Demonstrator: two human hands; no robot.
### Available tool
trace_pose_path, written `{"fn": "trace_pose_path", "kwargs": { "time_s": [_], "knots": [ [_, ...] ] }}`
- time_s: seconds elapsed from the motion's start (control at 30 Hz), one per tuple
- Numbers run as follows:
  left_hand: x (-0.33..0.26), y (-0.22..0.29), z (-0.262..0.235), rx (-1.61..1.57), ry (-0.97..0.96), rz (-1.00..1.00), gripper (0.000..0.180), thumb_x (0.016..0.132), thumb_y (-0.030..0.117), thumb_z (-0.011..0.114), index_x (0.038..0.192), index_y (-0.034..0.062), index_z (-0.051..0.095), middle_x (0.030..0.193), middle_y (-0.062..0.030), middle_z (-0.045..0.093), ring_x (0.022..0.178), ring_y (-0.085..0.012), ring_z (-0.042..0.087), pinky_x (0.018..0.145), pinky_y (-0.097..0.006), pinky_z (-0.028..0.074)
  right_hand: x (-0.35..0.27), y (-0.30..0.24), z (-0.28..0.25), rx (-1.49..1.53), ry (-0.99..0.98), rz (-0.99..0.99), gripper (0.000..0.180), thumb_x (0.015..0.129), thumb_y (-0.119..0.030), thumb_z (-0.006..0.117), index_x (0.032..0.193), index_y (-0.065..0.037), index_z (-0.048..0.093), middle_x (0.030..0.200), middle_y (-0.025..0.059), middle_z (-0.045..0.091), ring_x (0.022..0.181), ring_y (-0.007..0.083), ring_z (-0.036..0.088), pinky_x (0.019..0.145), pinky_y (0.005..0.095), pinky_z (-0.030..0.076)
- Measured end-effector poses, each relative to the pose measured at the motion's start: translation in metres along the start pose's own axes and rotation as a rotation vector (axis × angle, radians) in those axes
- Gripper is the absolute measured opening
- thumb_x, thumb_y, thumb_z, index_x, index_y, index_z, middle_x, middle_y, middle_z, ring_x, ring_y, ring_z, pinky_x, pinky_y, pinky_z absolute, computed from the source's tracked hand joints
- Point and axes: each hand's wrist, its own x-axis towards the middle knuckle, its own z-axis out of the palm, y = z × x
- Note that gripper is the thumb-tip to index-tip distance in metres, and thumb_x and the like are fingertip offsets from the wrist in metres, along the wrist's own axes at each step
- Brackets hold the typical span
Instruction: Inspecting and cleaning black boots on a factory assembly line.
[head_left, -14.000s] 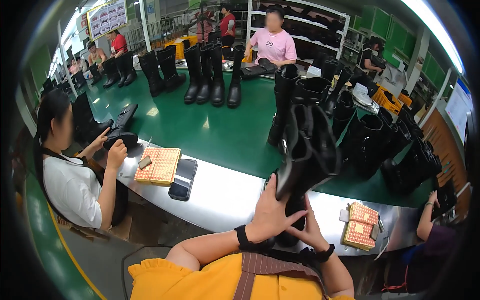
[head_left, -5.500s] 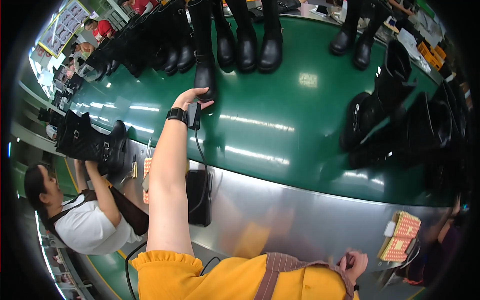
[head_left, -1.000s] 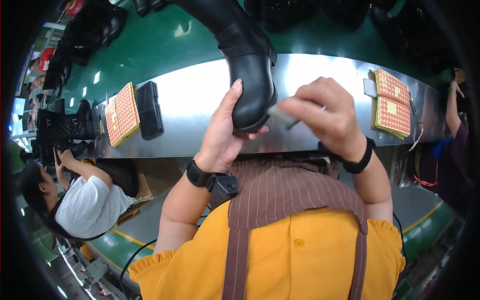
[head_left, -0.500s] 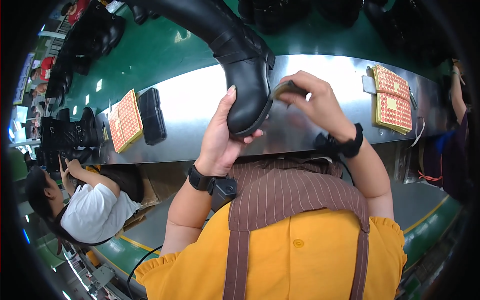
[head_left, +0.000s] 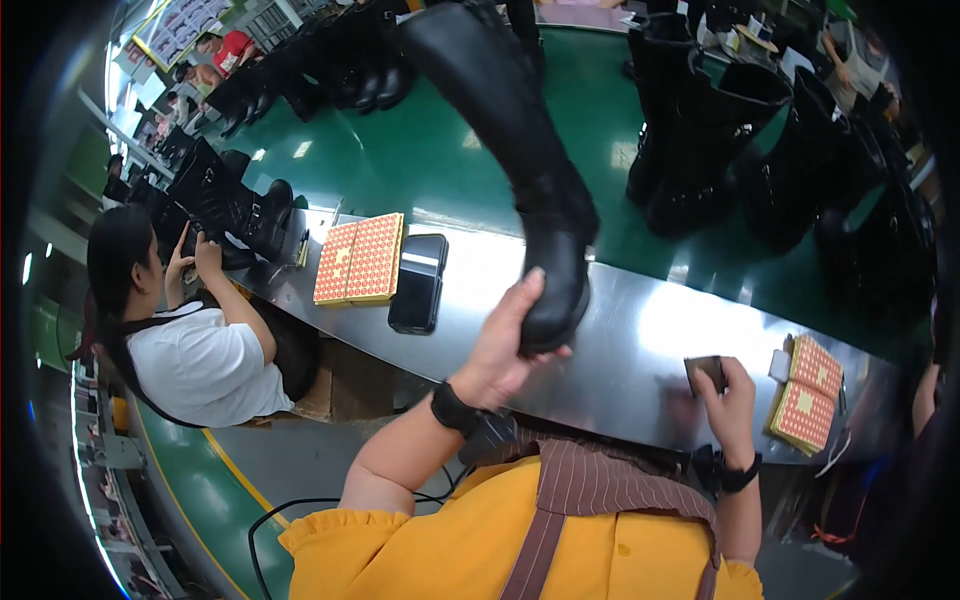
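Note:
A tall black leather boot is held up over the metal bench, its shaft leaning up and to the left. My left hand grips it by the toe, thumb on the upper; the fingers underneath are mostly hidden. Apart from the boot, my right hand is over the bench to the right. It pinches a small, dark, flat piece between thumb and fingers; its exact kind cannot be made out.
On the metal bench lie a red-dotted sticker pad, a black case and another such pad. Several black boots stand on the green table. A co-worker sits at the left.
The boot and my left hand have shifted right and lower in view. My right hand has drawn away from the boot with the dark piece. The whole view has tilted.

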Motion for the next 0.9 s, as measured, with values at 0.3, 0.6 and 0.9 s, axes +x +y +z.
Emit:
{"fn": "trace_pose_path", "kwargs": {
  "time_s": [0.3, 0.6, 0.9],
  "knots": [
    [0.109, 0.162, -0.110, 0.108, 0.261, 0.285, 0.042, 0.091, 0.046, 0.056, 0.107, 0.0069, 0.054, 0.082, -0.0090, 0.064, 0.056, -0.0212, 0.063, 0.040, -0.022, 0.040, -0.052, 0.028, 0.024, -0.039, 0.152, 0.084, 0.016, 0.085, -0.010, 0.062, 0.088, 0.004, 0.055, 0.076, 0.0169, 0.052, 0.069, 0.0347, 0.051, 0.063, 0.0385, 0.041],
    [0.296, 0.284, -0.168, 0.015, 0.372, 0.489, 0.047, 0.086, 0.032, 0.066, 0.116, 0.0042, 0.043, 0.085, -0.0162, 0.061, 0.057, -0.0266, 0.062, 0.040, -0.027, 0.042, -0.051, 0.040, 0.037, -0.208, 0.201, 0.093, 0.021, 0.087, -0.015, 0.057, 0.092, 0.005, 0.054, 0.080, 0.0188, 0.053, 0.072, 0.0390, 0.052, 0.063, 0.0427, 0.040],
    [0.428, 0.304, -0.203, 0.033, 0.479, 0.549, 0.082, 0.087, 0.023, 0.069, 0.147, 0.0077, 0.015, 0.114, -0.0177, 0.055, 0.071, -0.0270, 0.060, 0.052, -0.033, 0.054, -0.045, 0.011, 0.033, -0.227, 0.129, 0.381, 0.038, 0.085, -0.031, 0.063, 0.105, 0.001, 0.059, 0.094, 0.0245, 0.060, 0.084, 0.0403, 0.057, 0.078, 0.0450, 0.046]
  ]
}}
